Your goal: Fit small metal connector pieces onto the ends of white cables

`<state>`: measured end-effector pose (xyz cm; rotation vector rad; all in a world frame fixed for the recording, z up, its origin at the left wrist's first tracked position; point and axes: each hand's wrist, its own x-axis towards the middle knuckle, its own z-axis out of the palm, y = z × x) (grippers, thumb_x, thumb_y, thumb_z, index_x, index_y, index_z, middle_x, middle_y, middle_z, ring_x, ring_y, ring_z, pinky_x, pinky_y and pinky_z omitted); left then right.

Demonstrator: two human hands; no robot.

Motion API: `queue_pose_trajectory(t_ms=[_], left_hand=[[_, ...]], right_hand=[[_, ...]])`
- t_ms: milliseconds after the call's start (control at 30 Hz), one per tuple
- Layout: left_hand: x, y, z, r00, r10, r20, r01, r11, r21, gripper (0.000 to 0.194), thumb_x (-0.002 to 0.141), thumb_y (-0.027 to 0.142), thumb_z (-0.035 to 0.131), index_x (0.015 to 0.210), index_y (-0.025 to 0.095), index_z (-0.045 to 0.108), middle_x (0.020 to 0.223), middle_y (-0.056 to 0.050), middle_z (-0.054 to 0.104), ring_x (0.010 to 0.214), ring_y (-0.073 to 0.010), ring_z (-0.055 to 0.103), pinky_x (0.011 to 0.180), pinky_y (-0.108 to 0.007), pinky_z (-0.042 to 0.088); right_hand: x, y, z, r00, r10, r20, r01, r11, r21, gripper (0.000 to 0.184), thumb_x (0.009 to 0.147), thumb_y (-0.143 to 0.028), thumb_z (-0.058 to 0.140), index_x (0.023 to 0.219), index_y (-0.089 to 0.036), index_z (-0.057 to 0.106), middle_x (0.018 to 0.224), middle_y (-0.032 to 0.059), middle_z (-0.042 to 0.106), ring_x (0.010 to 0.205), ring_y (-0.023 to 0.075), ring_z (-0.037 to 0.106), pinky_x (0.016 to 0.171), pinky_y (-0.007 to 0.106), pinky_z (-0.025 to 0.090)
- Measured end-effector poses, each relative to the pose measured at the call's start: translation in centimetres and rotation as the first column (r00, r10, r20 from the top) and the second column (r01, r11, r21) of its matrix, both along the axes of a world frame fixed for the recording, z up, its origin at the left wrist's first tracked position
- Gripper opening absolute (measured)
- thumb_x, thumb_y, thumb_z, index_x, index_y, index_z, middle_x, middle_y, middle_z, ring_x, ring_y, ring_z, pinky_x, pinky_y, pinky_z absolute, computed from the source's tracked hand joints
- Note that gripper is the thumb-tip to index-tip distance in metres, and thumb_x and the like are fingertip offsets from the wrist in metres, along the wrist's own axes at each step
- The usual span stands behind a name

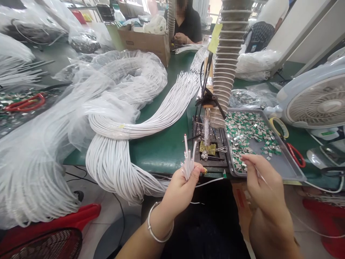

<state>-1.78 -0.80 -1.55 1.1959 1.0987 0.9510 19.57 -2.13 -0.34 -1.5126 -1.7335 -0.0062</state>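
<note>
Here, the left hand grips a bunch of white cable ends, keeping them together above the green table, while the right hand pinches a thin wire beside the metal tray.

The head-worn camera looked forward and down from close above the left hand and right hand, its wide view reaching across the green desk to a co-worker beyond.

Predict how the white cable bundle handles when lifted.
The white cable bundle is probably floppy as a mass: it sags in loose curves on the green bench. Single cables look fairly stiff, as the cable ends in the left hand stand straight. Loops may slip apart; only thin plastic film drapes them.
</note>
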Motion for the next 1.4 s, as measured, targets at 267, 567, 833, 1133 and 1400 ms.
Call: queue_pose_trajectory(t_ms=[267,567,833,1133,1400], left_hand=[[-0.9,0.7,-1.6,0.956,-0.046,0.289,0.078,0.992,-0.099,0.028,0.078,0.043,0.067,0.089,0.018,0.063,0.083,-0.002,0.054,0.066,-0.0115,0.042,0.064,-0.026,0.036],[-1.0,0.9,-1.8,0.852,0.019,0.524,0.066,0.988,-0.143,0.027,0.073,0.036,0.074,0.089,0.017,0.065,0.073,-0.001,0.055,0.067,-0.0124,0.047,0.066,-0.028,0.037],[-0.7,0.9,-1.9,0.881,0.018,0.473,0.056,0.988,-0.141,0.028,0.076,0.037,0.072,0.089,0.015,0.062,0.069,0.000,0.054,0.065,-0.0122,0.047,0.065,-0.027,0.037],[-0.6,0.9,-1.7,0.882,-0.034,0.471,0.091,0.991,-0.099,0.026,0.080,0.036,0.067,0.088,0.013,0.058,0.059,0.003,0.047,0.054,-0.0084,0.039,0.056,-0.025,0.029],[-0.8,0.4,-1.6,0.857,-0.077,0.509,0.142,0.986,-0.091,0.031,0.079,0.044,0.066,0.079,0.015,0.056,0.071,0.000,0.053,0.046,-0.0032,0.027,0.046,-0.024,0.018]], right_hand=[[2.8,2.3,0.9,0.985,0.022,0.169,0.049,0.911,-0.409,0.016,0.082,-0.032,0.052,0.090,-0.022,0.061,0.091,0.0061,0.069,0.085,0.0230,0.064,0.073,0.034,0.049],[2.9,2.5,0.6,0.983,0.097,0.156,-0.037,0.937,-0.346,0.014,0.083,-0.028,0.048,0.090,-0.022,0.058,0.082,0.0036,0.064,0.070,0.0181,0.061,0.062,0.029,0.046],[2.2,2.1,0.6,0.991,0.058,0.117,-0.044,0.991,-0.125,0.010,0.085,-0.024,0.049,0.083,-0.023,0.059,0.081,0.0027,0.063,0.074,0.0173,0.061,0.065,0.029,0.047],[-0.1,1.1,0.5,0.996,0.043,-0.079,-0.046,0.998,-0.037,0.008,0.087,-0.020,0.053,0.087,-0.022,0.060,0.080,0.0017,0.061,0.076,0.0154,0.059,0.070,0.028,0.048],[-2.4,-0.4,0.2,0.923,0.248,-0.294,-0.229,0.969,0.095,0.016,0.084,-0.011,0.056,0.092,-0.023,0.062,0.085,0.0035,0.061,0.080,0.0174,0.060,0.070,0.033,0.051]])
